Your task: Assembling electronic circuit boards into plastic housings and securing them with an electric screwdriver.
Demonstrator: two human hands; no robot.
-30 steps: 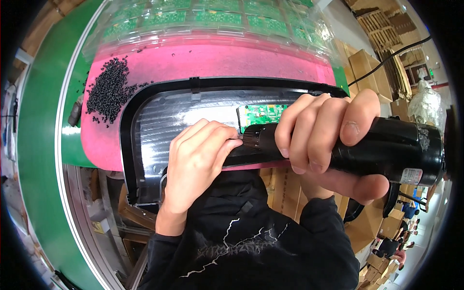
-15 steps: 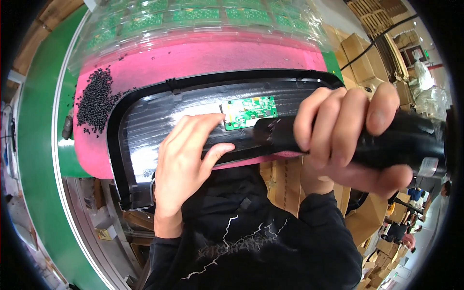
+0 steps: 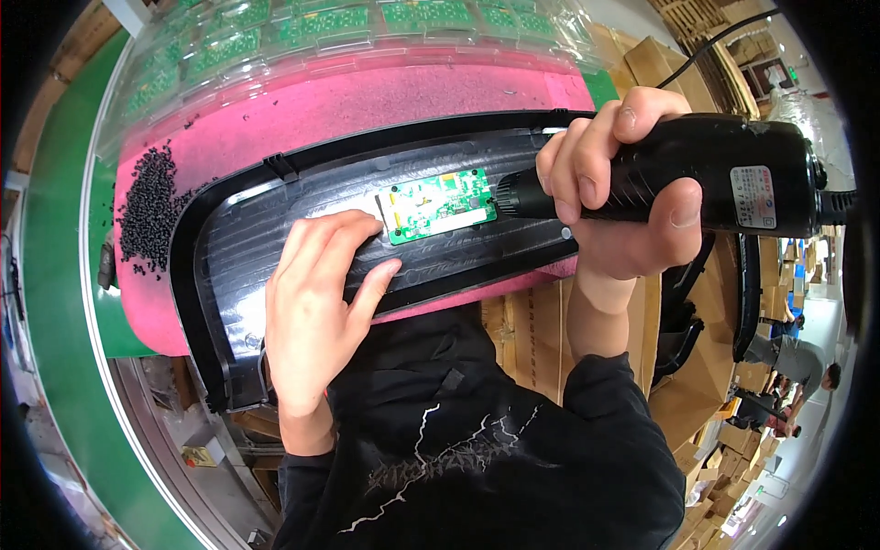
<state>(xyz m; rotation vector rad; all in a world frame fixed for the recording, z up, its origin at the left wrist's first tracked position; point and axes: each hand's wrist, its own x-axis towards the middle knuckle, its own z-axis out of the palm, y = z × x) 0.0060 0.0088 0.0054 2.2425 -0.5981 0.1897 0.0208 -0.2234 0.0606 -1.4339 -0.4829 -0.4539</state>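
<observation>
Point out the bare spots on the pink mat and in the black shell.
The pink mat is open between the clear trays and black shell, save a few specks; inside the shell, the surface left of the left hand is bare. Crowded: the mat's left side, under black screws, and around the green circuit board, between that hand and the electric screwdriver.

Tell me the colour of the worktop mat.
The mat is pink; the head view shows it best.
</observation>
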